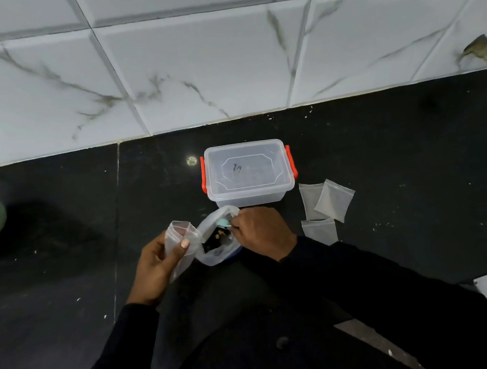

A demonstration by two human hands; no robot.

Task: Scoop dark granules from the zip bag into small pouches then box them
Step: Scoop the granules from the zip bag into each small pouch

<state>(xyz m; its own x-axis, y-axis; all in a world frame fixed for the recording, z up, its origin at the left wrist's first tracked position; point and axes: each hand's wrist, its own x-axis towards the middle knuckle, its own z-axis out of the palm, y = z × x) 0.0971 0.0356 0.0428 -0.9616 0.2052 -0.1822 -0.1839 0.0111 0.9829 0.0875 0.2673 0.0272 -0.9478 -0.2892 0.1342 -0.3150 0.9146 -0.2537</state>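
Thin clear film, both bags: the zip bag [217, 252] sits slumped on the black stone slab [380, 148] at 6 o'clock from the lidded plastic box [247, 172], just beside it, mouth gaping, dark granules [213, 244] pooled in the bottom. Left hand [155, 268] holds one small pouch [181, 239] at 9 o'clock of the bag, touching its rim; thumb clamped on the near wall, the other fingers behind, mouth held open and upright. Right hand [261, 230] at 3 o'clock, fingers curled on a small turquoise scoop [223, 223] dipped into the bag mouth; handle hidden, so exact grip unclear. Judgement: the pouch is near weightless, limp and slick, so it will collapse unless pinched just under the zip strip, where the film is stiffest. Granules look loose and light and are likely to spill if the scoop tips early. The bag has no stiffness; its rim may need steadying. Spare pouches [325, 203] lie flat at 4 o'clock of the box. The box lid is on, its red clips [292, 165] down.
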